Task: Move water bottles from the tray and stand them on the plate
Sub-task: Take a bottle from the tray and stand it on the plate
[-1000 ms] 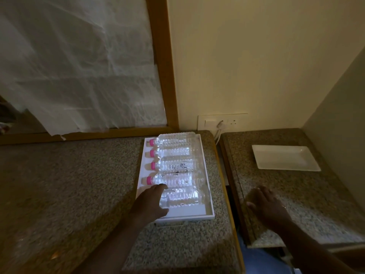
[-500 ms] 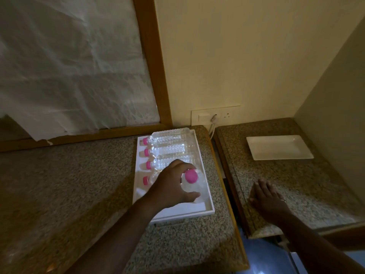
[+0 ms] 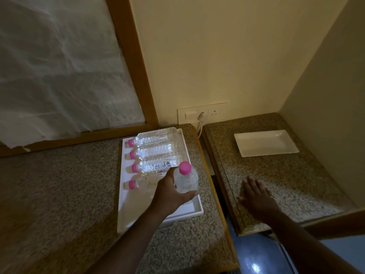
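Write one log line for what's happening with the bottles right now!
left hand: holds bottle upright above tray | right hand: flat on counter | four bottles lying in tray | plate: bare

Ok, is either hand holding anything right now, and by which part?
The left hand grips a water bottle around its body, below the pink cap. The right hand holds nothing, lying flat on the counter.

Left hand (image 3: 170,191) wrapped around an upright pink-capped bottle (image 3: 186,179) above the white tray (image 3: 180,213). Four more bottles (image 3: 158,153) lying in the tray. Right hand (image 3: 256,197) flat on the table (image 3: 296,180), near the bare white plate (image 3: 265,143).
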Demonstrator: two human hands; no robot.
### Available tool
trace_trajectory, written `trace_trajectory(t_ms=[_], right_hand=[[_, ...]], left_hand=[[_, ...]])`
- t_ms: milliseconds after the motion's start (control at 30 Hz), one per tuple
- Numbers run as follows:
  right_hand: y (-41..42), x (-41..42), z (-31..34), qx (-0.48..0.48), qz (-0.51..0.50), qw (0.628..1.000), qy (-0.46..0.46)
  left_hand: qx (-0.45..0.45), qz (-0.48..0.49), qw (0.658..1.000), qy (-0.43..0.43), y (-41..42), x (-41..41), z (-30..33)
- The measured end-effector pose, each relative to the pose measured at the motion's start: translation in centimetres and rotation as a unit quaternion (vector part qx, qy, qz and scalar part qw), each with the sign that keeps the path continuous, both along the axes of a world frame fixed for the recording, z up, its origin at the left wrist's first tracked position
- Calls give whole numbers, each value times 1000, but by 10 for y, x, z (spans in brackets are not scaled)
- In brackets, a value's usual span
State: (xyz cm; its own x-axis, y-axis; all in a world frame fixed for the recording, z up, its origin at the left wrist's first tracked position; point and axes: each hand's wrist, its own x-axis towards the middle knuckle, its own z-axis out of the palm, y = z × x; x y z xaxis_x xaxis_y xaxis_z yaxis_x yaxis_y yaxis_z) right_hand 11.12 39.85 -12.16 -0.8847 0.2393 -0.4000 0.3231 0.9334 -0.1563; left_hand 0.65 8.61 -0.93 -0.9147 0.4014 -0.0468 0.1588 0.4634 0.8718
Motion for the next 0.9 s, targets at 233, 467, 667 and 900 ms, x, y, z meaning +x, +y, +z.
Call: trace_trajectory(t_ms=[233,467,667,900], right_hand=[[13,7,1,-18,5,999,31],[101,27,-2,0,-8,998,57],[144,33,-3,5,-18,996,82],[180,23,-15,-8,1,991,134]], left_hand=[[0,63,998,-26,4,-1,8],[34,53,998,10,81,-12,76],[55,-9,998,-2,198,-27,89],[75,-53,996,-23,359,-68,47]])
